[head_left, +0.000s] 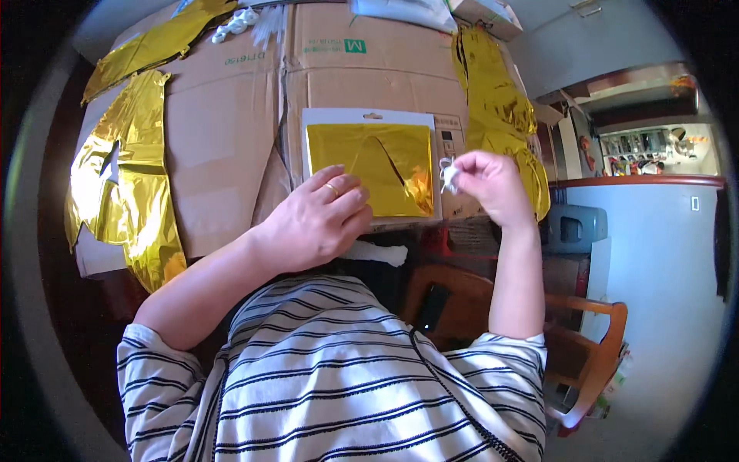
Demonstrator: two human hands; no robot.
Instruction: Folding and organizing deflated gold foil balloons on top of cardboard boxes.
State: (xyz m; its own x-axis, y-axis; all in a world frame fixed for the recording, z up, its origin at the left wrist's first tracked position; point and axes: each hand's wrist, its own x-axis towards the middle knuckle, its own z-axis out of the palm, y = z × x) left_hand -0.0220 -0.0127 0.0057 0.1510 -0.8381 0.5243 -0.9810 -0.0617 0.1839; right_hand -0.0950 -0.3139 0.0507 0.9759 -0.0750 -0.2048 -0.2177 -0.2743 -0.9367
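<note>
A folded gold foil balloon (339,146) lies flat over a white card (369,117) with a hanging hole at its far edge. My left hand (327,215) rests on the near left corner of the foil, its fingers bent and bunched and a ring on one of them; the thumb is hidden. Right of the card, my right hand (496,185) is raised, pinching a small white curl of ribbon (449,175) between thumb and fingertips. The ribbon hangs apart from the foil.
Flattened cardboard (215,146) covers the table. Flat gold foil balloons lie at the left (131,169) and right (493,85). White ribbon rolls (233,27) and clear straws (268,27) sit at the far edge. A wooden chair (612,331) stands at the right.
</note>
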